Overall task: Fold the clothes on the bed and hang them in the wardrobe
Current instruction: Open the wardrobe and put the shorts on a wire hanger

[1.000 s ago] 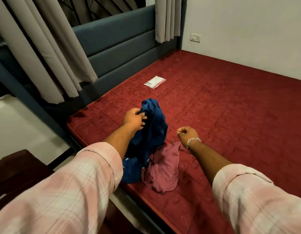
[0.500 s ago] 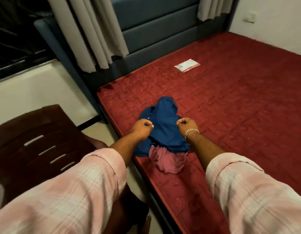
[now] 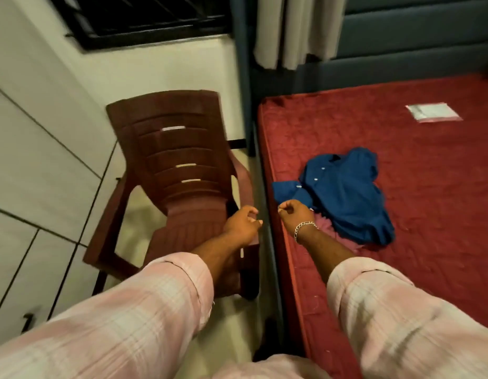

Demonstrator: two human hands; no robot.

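Note:
A crumpled blue buttoned shirt (image 3: 346,198) lies near the left edge of the red mattress (image 3: 428,242). It rests on a pink garment (image 3: 328,223), of which only the edges show. My right hand (image 3: 293,213), with a bracelet on its wrist, hovers curled into a fist at the shirt's near left corner, with nothing visibly in it. Off the bed, my left hand (image 3: 241,222) hangs over the chair seat, its fingers loosely apart and empty.
A brown plastic chair (image 3: 177,165) stands in the narrow gap between the bed and white panelled doors (image 3: 32,165) with a dark handle (image 3: 26,321). A small plastic packet (image 3: 433,112) lies farther up the mattress. Curtains (image 3: 294,28) hang over the blue headboard (image 3: 415,36).
My view has swung left toward the chair. Both hands have come off the blue shirt, which now lies flatter on the bed. My left hand moved off the mattress over the chair.

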